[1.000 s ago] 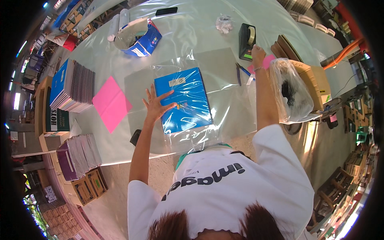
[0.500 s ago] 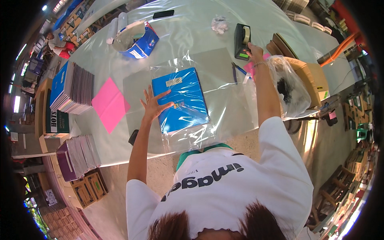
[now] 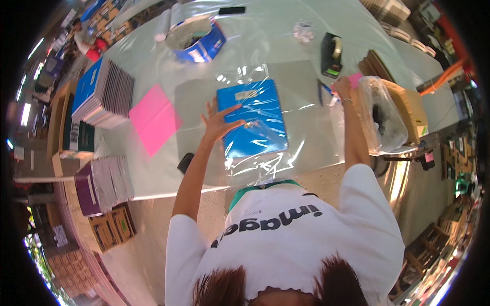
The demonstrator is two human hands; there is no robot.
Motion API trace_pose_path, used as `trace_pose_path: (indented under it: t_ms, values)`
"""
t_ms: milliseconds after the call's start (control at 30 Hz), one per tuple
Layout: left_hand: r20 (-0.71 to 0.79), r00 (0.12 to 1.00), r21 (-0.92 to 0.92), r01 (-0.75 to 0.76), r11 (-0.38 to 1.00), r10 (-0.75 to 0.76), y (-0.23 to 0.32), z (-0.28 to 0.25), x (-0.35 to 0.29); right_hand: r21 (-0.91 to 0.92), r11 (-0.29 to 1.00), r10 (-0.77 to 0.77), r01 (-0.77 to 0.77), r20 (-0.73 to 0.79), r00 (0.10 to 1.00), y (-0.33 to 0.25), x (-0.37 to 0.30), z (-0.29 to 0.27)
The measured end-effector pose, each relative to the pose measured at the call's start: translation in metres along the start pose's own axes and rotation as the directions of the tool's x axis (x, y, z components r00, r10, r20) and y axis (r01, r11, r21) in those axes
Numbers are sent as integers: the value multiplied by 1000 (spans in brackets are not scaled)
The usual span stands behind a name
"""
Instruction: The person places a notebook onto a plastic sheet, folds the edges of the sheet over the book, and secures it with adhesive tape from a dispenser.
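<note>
A blue spiral notebook (image 3: 263, 137) lies under clear plastic film (image 3: 260, 166) on the table. My left hand (image 3: 220, 124) rests on its left side, fingers spread, pressing the film against the cover. Over at the right, my right hand (image 3: 343, 88) is down beside a blue-handled hand tool (image 3: 321, 92), its fingers drawn together. What they hold, if anything, is too small to make out. A black tape dispenser (image 3: 332, 56) with a roll of clear tape stands just beyond that hand.
Pink sheets (image 3: 154, 120) lie left of the notebook. Stacked notebooks (image 3: 109, 94) and a purple-covered stack (image 3: 104, 183) stand at the left edge. A blue cut-open container (image 3: 201, 46), a phone (image 3: 232, 10) and crumpled plastic (image 3: 303, 32) sit farther back. A plastic-lined carton (image 3: 403, 112) is at right.
My right hand has left the tape dispenser and come down toward the blue-handled tool. My left hand stays spread on the notebook. The whole view has shifted slightly.
</note>
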State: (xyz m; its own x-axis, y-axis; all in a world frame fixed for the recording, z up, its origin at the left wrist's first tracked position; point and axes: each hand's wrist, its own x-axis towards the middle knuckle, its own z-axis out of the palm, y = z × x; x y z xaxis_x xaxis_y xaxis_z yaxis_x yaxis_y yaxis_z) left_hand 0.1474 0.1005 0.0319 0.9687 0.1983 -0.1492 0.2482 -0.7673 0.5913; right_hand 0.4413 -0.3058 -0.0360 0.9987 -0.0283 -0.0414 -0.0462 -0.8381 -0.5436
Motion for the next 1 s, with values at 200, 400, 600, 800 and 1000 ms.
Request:
trace_pose_path:
  t_ms: [200, 400, 600, 800, 1000]
  values:
    - [-52, 997, -46, 48, 998, -51, -36, -1, -17, 647, 756, -536, 100, 524, 662, -196, -146, 15]
    - [-52, 999, -92, -16, 996, 12, -29, 3, -8, 535, 800, -587, 271, 606, 536, -249, -193, 62]
    - [-63, 997, -40, -39, 998, 36, -31, 3, -11, 416, 851, -524, 319, 654, 545, -264, -197, 90]
    - [-306, 920, 367, -122, 922, 243, -24, 41, -41, 275, 917, -395, 289, 728, 560, -273, -190, 91]
    - [-280, 947, 256, -86, 963, 159, -23, 21, -44, 99, 908, -376, 406, 621, 688, -266, -198, 84]
